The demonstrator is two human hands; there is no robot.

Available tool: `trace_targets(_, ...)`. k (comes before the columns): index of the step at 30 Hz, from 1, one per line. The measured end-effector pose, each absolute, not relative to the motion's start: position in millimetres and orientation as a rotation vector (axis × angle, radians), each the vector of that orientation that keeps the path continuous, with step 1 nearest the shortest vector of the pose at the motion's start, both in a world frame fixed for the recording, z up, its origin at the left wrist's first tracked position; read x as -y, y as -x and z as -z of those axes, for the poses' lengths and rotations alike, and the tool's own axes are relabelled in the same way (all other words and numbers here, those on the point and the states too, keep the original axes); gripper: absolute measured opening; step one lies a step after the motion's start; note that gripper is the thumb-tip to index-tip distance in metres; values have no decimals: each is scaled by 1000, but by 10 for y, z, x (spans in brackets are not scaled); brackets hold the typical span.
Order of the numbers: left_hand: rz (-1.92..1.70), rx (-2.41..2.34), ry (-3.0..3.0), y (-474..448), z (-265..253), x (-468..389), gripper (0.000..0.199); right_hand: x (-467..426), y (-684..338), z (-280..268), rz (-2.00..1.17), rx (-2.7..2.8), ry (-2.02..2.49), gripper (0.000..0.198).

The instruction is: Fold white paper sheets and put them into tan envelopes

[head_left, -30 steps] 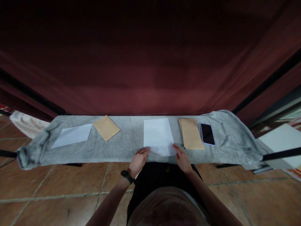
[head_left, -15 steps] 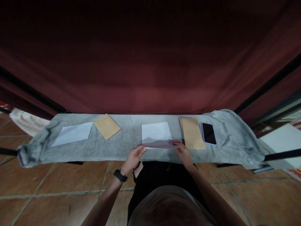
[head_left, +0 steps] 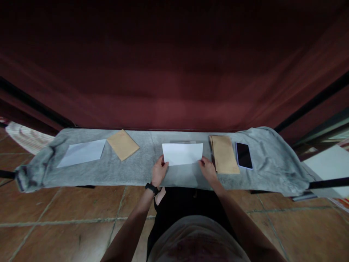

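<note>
A white sheet of paper (head_left: 182,154) is held between my two hands over the middle of the grey cloth, its near edge bent up. My left hand (head_left: 159,171) pinches its lower left corner, thumb on top. At the lower right corner, my right hand (head_left: 208,169) closes on the paper in the same way. Just right of that hand lie brown paper envelopes (head_left: 225,154), one overlapping another. Beyond them is a phone (head_left: 243,155) with a dark screen and a pale purple edge.
The grey cloth (head_left: 147,171) covers a narrow bench. To the left lie a single brown envelope (head_left: 123,145) and white paper (head_left: 81,153). A dark red curtain (head_left: 174,91) hangs along the far edge. Black poles (head_left: 329,183) stand at the sides above a tiled floor (head_left: 68,211).
Both hands have moved slightly away from me, carrying the near edge of the paper up and over. The flap now covers most of the sheet that showed before.
</note>
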State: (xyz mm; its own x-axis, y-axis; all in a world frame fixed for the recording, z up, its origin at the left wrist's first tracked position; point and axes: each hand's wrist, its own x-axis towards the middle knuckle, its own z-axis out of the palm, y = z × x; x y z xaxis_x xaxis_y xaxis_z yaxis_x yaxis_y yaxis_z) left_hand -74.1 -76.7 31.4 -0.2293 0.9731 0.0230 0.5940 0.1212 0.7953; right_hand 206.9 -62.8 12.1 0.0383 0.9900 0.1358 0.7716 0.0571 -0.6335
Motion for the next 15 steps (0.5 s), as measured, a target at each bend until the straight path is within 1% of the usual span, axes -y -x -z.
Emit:
trace_targets(6, -913, -1910, -1545, 704, -322, 761, 56, 533, -2080, -73, -468, 1776, 1757, 25)
trace_targets(11, -822, -1978, -1585, 631, -355, 824, 59, 636, -2104, 12, -406, 1756, 1765, 28)
trace_targets(15, -732, -2056, -1607, 545, -446, 848, 61, 715, -2074, 9, -317, 1806, 1839, 36)
